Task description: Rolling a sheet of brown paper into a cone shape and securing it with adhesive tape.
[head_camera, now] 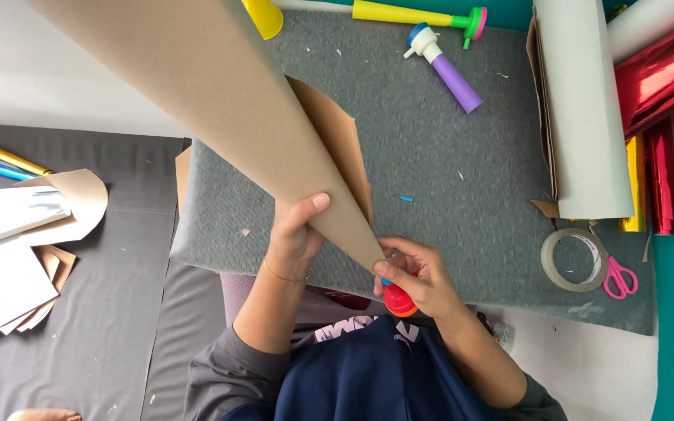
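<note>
A large brown cardboard cone [220,93] rises toward the camera, its narrow tip pointing down toward my body. My left hand [294,234] grips the cone near the tip, thumb on its outer face. My right hand [419,277] pinches the very tip and also holds a small red and orange plastic piece [399,300] with a bit of blue showing at the tip. A loose flap of the cardboard [341,148] sticks out behind the cone.
A grey mat [446,156] lies under the hands. On it are a purple and white horn [446,66], a yellow and green horn [423,14], a tape roll [575,259], pink scissors [620,278], a white paper roll [587,109] and red foil [661,74]. Cardboard scraps [48,226] lie left.
</note>
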